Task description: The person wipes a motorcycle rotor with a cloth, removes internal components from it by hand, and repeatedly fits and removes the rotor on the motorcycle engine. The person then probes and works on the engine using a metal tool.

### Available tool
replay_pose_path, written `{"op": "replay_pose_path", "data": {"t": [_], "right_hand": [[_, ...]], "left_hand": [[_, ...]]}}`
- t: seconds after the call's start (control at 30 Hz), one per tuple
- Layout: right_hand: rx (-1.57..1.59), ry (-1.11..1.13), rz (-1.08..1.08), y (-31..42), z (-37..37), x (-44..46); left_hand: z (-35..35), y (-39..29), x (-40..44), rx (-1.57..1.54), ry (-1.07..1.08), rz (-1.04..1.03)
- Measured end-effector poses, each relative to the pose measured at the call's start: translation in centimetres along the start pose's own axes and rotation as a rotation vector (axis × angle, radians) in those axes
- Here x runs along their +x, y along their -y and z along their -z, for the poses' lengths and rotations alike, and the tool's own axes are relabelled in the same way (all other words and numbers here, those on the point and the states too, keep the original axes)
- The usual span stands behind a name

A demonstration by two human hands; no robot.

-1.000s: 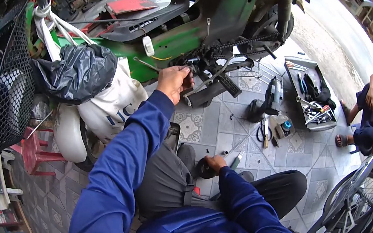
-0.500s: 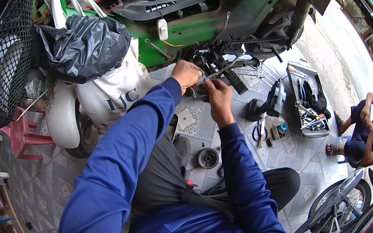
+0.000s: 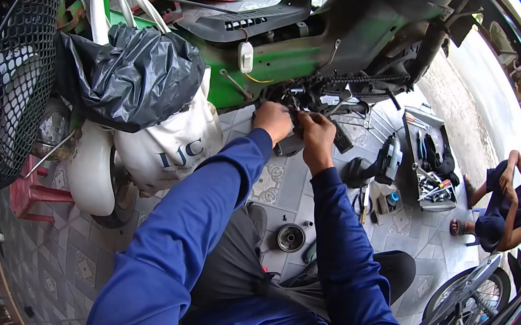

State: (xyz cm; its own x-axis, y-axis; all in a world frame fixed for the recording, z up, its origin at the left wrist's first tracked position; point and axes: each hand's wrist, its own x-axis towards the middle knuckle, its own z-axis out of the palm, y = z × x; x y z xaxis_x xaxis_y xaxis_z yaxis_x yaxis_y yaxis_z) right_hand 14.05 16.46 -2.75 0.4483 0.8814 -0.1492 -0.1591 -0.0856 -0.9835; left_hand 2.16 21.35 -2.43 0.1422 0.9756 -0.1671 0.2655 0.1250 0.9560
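Observation:
Both hands are up against the dark, greasy underside of a green motorbike (image 3: 272, 72), near its pedal and chain. My left hand (image 3: 272, 123) has its fingers curled in at the mechanism; whatever they grip is hidden. Close beside it, my right hand (image 3: 317, 138) pinches thumb and fingers at the same spot, on something too small to make out. A black foot pedal (image 3: 343, 139) sticks out just right of that hand. Below, on the tiles, lies a round metal drum-like part (image 3: 290, 238). A white switch box (image 3: 245, 57) hangs from the bike body.
A cordless drill (image 3: 390, 156) stands right, beside an open toolbox (image 3: 448, 205) of hand tools. At left are a black plastic bag (image 3: 130, 76), a white cloth bag (image 3: 174, 164) and a red stool (image 3: 33, 192). A seated person (image 3: 504, 224) and another motorbike (image 3: 472, 302) are far right.
Both hands have moved in closer to the mechanism under the bike, and the fingers are now more hidden against it. The whole view has shifted slightly, with the bike appearing further right.

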Motion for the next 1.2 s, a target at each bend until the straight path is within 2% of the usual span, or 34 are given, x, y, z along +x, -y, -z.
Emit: {"op": "replay_pose_path", "data": {"t": [0.07,0.1,0.13,0.2,0.23,0.33,0.43,0.5,0.73,0.87,0.93,1.03,1.2], "right_hand": [[-0.057,-0.062,0.071,-0.1,-1.3,0.7],[-0.111,-0.126,0.139,-0.3,-1.8,1.1],[-0.11,-0.119,0.139,-0.5,-2.2,1.6],[-0.372,-0.232,0.276,-1.6,-2.8,2.8],[-0.372,-0.225,0.271,-2.2,-3.0,3.3],[-0.384,-0.263,0.183,-1.8,-3.8,3.3],[-0.508,-0.331,0.186,-0.7,-4.4,2.6],[-0.604,-0.378,0.102,-0.3,-4.8,2.5],[-0.586,-0.447,0.07,0.1,-5.7,2.4],[-0.542,-0.441,0.028,0.4,-5.6,2.4],[-0.513,-0.43,0.015,0.6,-5.5,2.6],[-0.512,-0.395,0.002,0.7,-5.3,2.9],[-0.577,-0.44,0.026,1.2,-5.6,2.2]], "left_hand": [[0.6,-0.2,-0.5,0.452,-0.026,-0.147],[1.4,-1.7,-1.2,0.487,0.133,-0.099],[1.4,-1.5,-1.1,0.487,0.126,-0.097],[1.3,-1.1,-0.9,0.476,0.133,-0.221],[1.6,-0.9,-0.5,0.483,0.23,-0.185],[1.7,-1.0,-0.5,0.488,0.278,-0.154],[1.7,-1.4,-0.8,0.511,0.307,-0.09],[1.9,-1.5,-0.4,0.479,0.314,-0.094],[2.7,-1.2,0.4,0.365,0.4,-0.019],[2.4,0.0,1.1,0.364,0.414,-0.03],[2.2,0.0,1.0,0.386,0.385,-0.13],[2.5,-1.0,0.4,0.436,0.393,-0.077],[2.8,-1.5,0.2,0.45,0.382,-0.101]]}}
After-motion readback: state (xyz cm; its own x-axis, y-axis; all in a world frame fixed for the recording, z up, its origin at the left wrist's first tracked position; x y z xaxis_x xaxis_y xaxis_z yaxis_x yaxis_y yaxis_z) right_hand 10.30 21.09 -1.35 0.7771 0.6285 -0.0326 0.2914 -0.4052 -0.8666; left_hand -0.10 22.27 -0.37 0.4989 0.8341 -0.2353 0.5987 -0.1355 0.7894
